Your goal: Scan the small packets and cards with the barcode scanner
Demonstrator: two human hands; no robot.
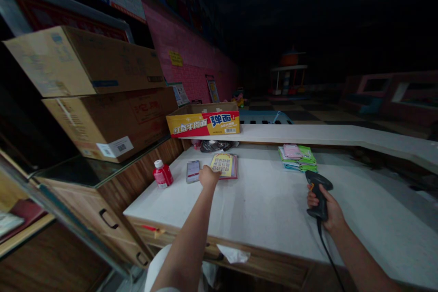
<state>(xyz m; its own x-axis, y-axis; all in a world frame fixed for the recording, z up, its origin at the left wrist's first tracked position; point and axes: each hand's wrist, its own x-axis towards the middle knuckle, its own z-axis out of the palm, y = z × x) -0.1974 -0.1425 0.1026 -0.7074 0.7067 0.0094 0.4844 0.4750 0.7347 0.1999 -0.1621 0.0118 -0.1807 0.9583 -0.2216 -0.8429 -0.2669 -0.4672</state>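
My left hand (208, 176) reaches far across the white counter (267, 200) and rests its closed fingers on the near edge of a yellow booklet stack (224, 164). A phone (193, 170) lies flat just left of that hand. My right hand (325, 207) is wrapped round the grip of a black barcode scanner (318, 191), its head pointing away from me and its cable trailing down over my wrist. A stack of pink and green packets (297, 157) lies beyond the scanner.
A small red bottle (163, 174) stands at the counter's left edge. A yellow noodle carton (203, 120) sits on the raised ledge (308, 134). Two large cardboard boxes (102, 96) are stacked on a wooden cabinet (112, 200) at left. The room behind is dark.
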